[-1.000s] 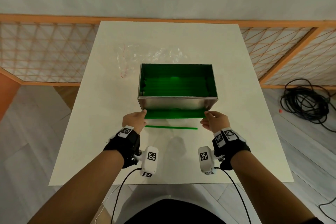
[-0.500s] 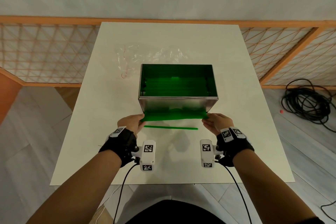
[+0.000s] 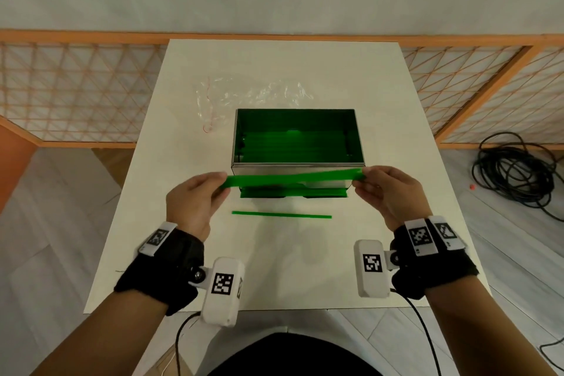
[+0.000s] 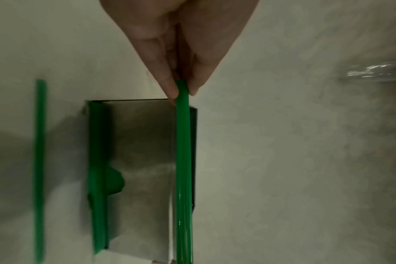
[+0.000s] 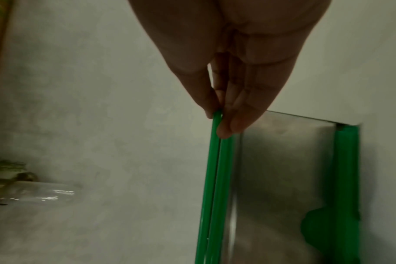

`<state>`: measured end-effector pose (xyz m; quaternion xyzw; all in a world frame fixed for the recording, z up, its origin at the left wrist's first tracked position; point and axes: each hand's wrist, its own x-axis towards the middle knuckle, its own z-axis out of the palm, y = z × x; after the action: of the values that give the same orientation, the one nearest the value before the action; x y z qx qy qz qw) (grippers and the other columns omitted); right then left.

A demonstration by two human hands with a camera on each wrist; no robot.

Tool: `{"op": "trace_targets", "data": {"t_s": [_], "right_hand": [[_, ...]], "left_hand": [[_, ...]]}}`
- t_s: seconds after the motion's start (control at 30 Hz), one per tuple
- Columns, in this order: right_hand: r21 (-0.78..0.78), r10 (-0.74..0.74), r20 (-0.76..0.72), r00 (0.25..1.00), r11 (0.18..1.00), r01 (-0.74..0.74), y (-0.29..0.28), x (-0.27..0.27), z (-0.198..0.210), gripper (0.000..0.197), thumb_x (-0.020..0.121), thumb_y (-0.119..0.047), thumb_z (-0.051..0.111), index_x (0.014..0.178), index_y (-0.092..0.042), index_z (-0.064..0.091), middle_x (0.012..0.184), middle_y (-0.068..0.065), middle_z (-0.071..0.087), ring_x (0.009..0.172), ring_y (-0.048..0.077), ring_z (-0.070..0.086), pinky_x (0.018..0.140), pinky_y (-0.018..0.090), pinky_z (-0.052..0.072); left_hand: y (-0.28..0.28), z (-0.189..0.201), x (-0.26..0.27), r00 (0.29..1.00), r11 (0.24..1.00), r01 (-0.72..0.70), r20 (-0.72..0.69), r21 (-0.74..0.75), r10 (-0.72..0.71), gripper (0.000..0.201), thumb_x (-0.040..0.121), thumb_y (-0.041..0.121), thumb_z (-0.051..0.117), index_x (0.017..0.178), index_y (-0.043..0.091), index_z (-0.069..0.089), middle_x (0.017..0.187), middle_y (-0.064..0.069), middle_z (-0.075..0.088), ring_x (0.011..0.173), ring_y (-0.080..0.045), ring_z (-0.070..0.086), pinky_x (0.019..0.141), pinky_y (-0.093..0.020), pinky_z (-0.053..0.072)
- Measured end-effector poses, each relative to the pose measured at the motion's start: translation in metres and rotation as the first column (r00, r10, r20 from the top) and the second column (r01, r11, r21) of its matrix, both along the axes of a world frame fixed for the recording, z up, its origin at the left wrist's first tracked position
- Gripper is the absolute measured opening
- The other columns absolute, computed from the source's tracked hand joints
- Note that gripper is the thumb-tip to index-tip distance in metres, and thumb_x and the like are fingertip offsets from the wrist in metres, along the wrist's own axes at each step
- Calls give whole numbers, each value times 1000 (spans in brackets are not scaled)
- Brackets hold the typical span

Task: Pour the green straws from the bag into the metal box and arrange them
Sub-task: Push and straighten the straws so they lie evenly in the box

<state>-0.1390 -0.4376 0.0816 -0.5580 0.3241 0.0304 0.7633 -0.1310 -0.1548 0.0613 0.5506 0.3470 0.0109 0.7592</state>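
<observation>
The metal box (image 3: 354,128) stands open in the middle of the white table (image 3: 396,223), with green straws (image 3: 293,146) lying inside. My left hand (image 3: 195,195) and right hand (image 3: 384,189) each pinch one end of a bunch of green straws (image 3: 293,178), held level in front of the box's near wall. In the left wrist view my fingertips (image 4: 173,89) squeeze the bunch (image 4: 183,142); the right wrist view shows the same grip on the bunch (image 5: 215,178). One straw (image 3: 280,215) lies loose on the table. More green shows at the box's base (image 3: 293,193).
The crumpled clear plastic bag (image 3: 250,94) with a red tie lies behind the box to the left. An orange lattice railing (image 3: 76,85) borders the table's far sides. A coiled black cable (image 3: 515,174) lies on the floor at the right.
Both hands have lifted the bunch of straws off the table, up to about the box's near rim. The loose single straw has stayed where it lay.
</observation>
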Motion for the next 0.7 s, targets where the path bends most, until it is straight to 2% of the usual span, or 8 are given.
{"op": "trace_targets", "data": {"t_s": [0.17, 0.27, 0.37, 0.43, 0.5, 0.57, 0.63, 0.7], "right_hand": [[-29, -9, 80, 997, 1000, 12, 0, 27, 20, 8, 87, -2, 61, 78, -4, 62, 66, 9, 70, 60, 18, 69, 66, 26, 61], [-212, 51, 67, 996, 977, -35, -5, 49, 21, 9, 88, -10, 63, 81, -3, 64, 71, 12, 67, 61, 16, 67, 65, 25, 60], [-477, 152, -8, 988, 868, -138, -18, 62, 12, 21, 87, -23, 65, 84, -2, 71, 73, 12, 68, 69, 22, 70, 75, 35, 60], [-631, 207, -60, 976, 750, -198, -26, 60, 11, 22, 87, -30, 62, 74, -14, 70, 73, 8, 70, 78, 27, 71, 82, 40, 58], [-794, 232, -90, 969, 570, -210, -27, 47, 11, 23, 89, -33, 59, 80, -15, 70, 73, 4, 70, 81, 25, 68, 84, 37, 54], [-892, 311, -32, 950, 419, -167, -19, 27, 6, 19, 88, -26, 61, 86, -10, 72, 75, 6, 69, 76, 25, 65, 78, 32, 51], [-932, 550, -28, 835, 288, -221, -1, 8, -11, 10, 84, -12, 66, 85, -6, 73, 79, 13, 70, 73, 28, 64, 75, 35, 53], [-905, 754, -240, 612, 55, -422, 19, -3, -38, 14, 86, -9, 62, 93, -6, 73, 94, 14, 69, 81, 30, 64, 80, 41, 52]], "left_hand": [[-7, 29, 35, 992, 996, 22, 121, 87, -33, 10, 82, 2, 68, 74, 8, 66, 75, -8, 68, 71, -13, 65, 65, -17, 57], [-12, 29, 56, 984, 968, 72, 140, 242, -108, 13, 85, 15, 68, 80, 4, 69, 77, -8, 66, 76, -15, 65, 68, -20, 58], [-9, 24, 62, 941, 726, 250, 17, 641, -339, 43, 89, 47, 56, 78, 7, 69, 75, -11, 65, 70, -23, 59, 78, -36, 53], [-6, 21, 56, 917, 567, 269, -26, 779, -399, 46, 93, 45, 50, 93, 4, 70, 96, -16, 70, 89, -30, 61, 84, -31, 45], [-3, 13, 48, 909, 538, 243, 4, 807, -417, 35, 95, 37, 51, 111, 11, 67, 120, -7, 66, 114, -23, 57, 94, -24, 39], [4, -2, 42, 901, 501, 204, 40, 841, -433, 31, 94, 29, 54, 118, 12, 63, 126, -6, 61, 120, -22, 53, 103, -31, 40], [7, -15, 39, 875, 420, 175, 54, 891, -480, 31, 92, 25, 57, 120, 11, 60, 132, -8, 55, 125, -26, 47, 108, -39, 37], [3, -20, 37, 811, 299, 216, 0, 929, -585, 41, 91, 30, 58, 129, 14, 54, 147, -6, 40, 139, -27, 30, 114, -36, 24]]}}
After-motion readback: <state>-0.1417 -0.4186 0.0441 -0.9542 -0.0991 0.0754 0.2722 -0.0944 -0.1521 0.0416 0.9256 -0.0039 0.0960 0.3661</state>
